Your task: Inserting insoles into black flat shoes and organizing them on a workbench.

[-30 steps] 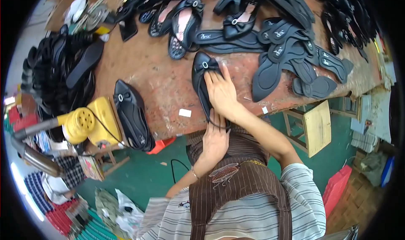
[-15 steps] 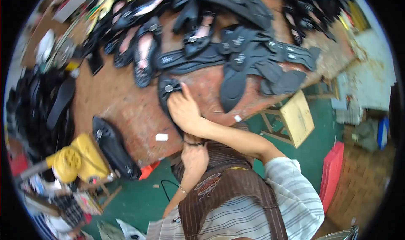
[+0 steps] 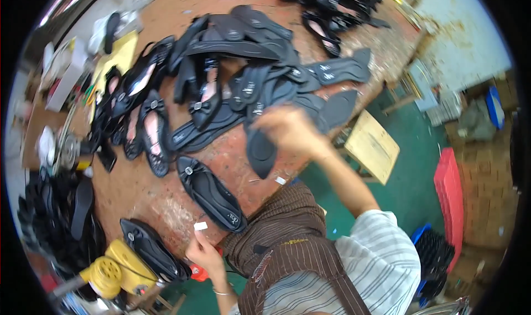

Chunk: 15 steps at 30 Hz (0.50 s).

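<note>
My left hand (image 3: 203, 255) is at the near table edge, its fingers closed at the near end of a small white label (image 3: 200, 226). Just beyond lies a black pointed flat shoe (image 3: 209, 192) with a round buckle on its toe and a dark insole inside. My right hand (image 3: 289, 131), smeared by motion, is over the heap of black insoles (image 3: 260, 153); its fingers and anything in them cannot be made out. A pair of black flats (image 3: 152, 247) lies at the table's left corner, beside a yellow machine (image 3: 123, 266).
More black shoes with pink insides (image 3: 153, 129) stand along the back left, with another cluster (image 3: 326, 16) at far right. A dark pile (image 3: 58, 221) fills the left side. A second white scrap (image 3: 280, 180) lies near the front edge. A wooden stool (image 3: 373, 146) stands right.
Both hands have left the black flat shoe, which now rests on the table. My left hand has moved left to the label; my right hand has moved right over the insoles. The view has shifted.
</note>
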Motion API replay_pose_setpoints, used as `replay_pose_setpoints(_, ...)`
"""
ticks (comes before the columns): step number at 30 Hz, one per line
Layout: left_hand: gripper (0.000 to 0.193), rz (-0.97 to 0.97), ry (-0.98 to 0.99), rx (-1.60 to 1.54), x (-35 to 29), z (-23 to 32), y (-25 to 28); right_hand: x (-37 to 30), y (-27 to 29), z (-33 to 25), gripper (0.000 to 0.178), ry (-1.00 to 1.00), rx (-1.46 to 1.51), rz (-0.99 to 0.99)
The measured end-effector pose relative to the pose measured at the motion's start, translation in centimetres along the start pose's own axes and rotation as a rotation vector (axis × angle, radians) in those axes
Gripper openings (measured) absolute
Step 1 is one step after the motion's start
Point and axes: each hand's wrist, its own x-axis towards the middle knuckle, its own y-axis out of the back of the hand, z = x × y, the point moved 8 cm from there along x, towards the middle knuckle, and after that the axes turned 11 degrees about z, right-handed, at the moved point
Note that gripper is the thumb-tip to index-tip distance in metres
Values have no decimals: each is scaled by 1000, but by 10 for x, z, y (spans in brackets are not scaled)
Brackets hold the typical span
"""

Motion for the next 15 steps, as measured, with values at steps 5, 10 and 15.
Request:
replay_pose_setpoints(5,26,-358,170,54,34,-9,-71,-12,147,197,67,-280,-745,146)
replay_pose_setpoints(10,20,-163,-29,73,54,10,18,-26,163,271,64,-227,-774,-35)
replay_pose_setpoints(15,12,639,-158,238,93,14,168,-2,186,232,59,6,-653,122)
